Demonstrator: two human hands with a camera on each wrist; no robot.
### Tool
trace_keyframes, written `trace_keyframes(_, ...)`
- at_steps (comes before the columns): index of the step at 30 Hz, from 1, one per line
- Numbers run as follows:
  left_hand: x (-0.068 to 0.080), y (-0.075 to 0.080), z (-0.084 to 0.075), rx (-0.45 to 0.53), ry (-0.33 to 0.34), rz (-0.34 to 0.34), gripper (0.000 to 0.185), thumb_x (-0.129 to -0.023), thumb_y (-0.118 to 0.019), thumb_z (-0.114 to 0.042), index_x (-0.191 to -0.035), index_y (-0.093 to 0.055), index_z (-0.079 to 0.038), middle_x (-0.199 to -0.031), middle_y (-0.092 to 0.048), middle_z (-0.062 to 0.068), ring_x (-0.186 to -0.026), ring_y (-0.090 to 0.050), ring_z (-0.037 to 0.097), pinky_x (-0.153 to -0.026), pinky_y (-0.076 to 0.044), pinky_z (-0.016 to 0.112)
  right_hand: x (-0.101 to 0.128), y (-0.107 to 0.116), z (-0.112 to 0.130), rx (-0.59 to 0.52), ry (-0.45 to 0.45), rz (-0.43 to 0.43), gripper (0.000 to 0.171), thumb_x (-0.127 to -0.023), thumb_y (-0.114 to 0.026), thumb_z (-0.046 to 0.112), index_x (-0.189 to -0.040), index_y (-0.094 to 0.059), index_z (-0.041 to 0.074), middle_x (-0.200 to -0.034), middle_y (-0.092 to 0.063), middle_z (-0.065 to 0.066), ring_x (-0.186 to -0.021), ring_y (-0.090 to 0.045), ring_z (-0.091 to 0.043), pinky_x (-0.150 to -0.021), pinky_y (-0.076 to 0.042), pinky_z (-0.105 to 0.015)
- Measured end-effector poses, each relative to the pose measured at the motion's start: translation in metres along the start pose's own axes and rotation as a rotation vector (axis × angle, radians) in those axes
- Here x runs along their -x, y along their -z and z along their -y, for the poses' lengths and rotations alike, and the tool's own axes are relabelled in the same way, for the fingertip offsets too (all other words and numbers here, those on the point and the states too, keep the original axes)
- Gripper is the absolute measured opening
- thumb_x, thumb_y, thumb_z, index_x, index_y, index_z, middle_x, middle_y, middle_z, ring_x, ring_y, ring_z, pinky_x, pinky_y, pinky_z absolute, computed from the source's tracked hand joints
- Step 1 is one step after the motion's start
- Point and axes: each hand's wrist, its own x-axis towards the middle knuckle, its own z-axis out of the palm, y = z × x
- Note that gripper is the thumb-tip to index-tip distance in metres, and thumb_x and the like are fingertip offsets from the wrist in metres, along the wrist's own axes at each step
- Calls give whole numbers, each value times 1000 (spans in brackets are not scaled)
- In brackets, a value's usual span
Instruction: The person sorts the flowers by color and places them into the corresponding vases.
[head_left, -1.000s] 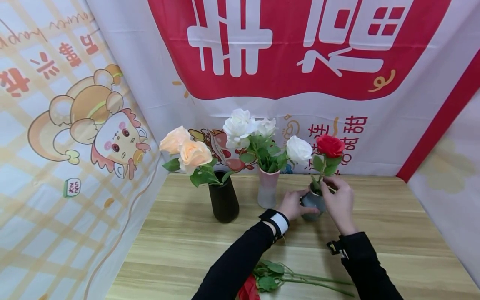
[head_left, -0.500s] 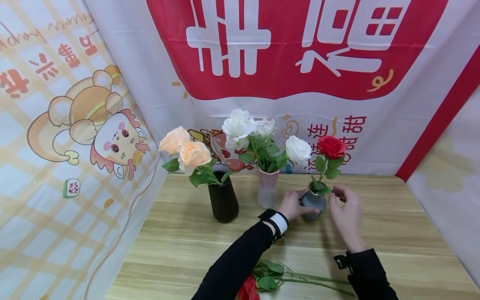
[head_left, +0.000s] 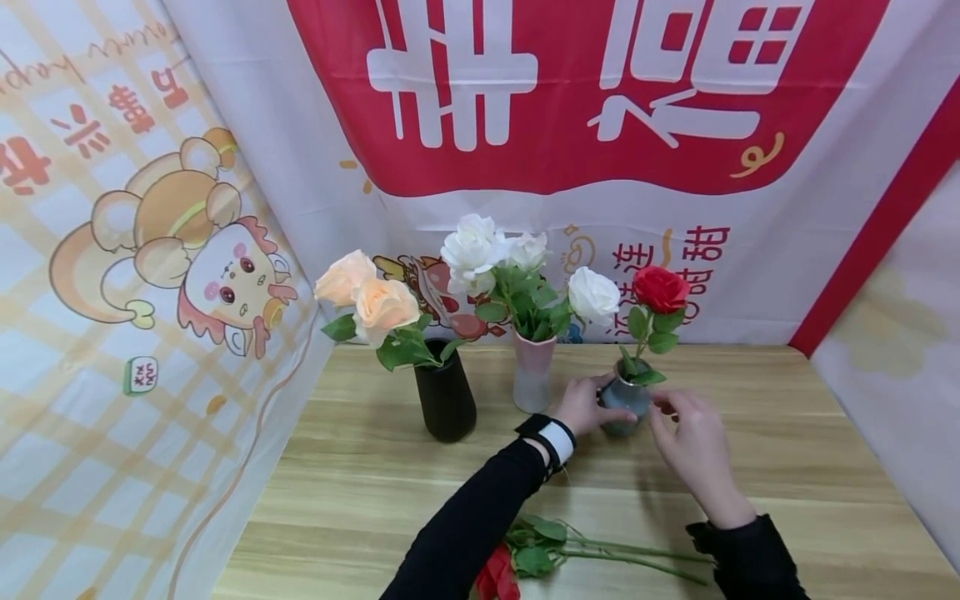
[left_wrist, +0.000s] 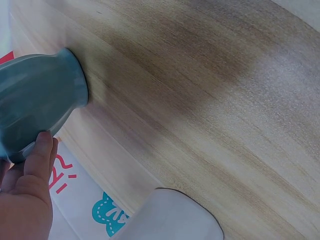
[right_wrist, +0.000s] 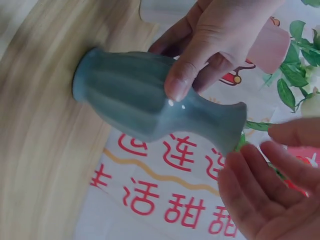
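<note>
In the head view, a blue-green ceramic vase (head_left: 634,397) stands upright on the table with one red rose (head_left: 662,289) in it, leaves at its mouth. My left hand (head_left: 583,406) grips the vase from the left, thumb across its front. On the other side, my right hand (head_left: 697,442) holds nothing, its fingers loosely bent right beside the vase. The right wrist view shows the left thumb on the vase's shoulder and the right hand (right_wrist: 272,192) near the rim. In the left wrist view, fingers (left_wrist: 39,162) lie against the vase (left_wrist: 42,95).
Left of it stand a pink-white vase (head_left: 533,379) with white roses (head_left: 474,250) and a black vase (head_left: 447,400) with peach roses (head_left: 385,308). More roses lie at the front, a red bloom (head_left: 498,575) and green stems (head_left: 630,554). A printed cloth hangs behind.
My right hand has let go of the red rose's stem and moved down and to the right, beside the vase. The rose stays in the vase; my left hand keeps its hold.
</note>
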Motion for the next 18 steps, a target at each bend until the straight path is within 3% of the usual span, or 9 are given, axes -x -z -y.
trace_keyframes(11,0,1,1,-12,-4,-2,82,-75,-79,-56,-144,-52,-20,-137,-56,-2,-121,-54,13,-96,-42,23,10,4,11,111,122,205,10,-80,-76,4,-88,-71,1,-88,-65,-12,-75,-64,-27,-58,-53,-43)
trace_keyframes(18,0,1,-1,-18,5,4,84,-74,-79,-58,-145,-50,-22,-136,-57,-2,-121,-54,14,-96,-42,24,33,-5,22,144,357,318,10,-74,-77,4,-81,-70,6,-78,-60,0,-64,-59,-13,-51,-49,-30)
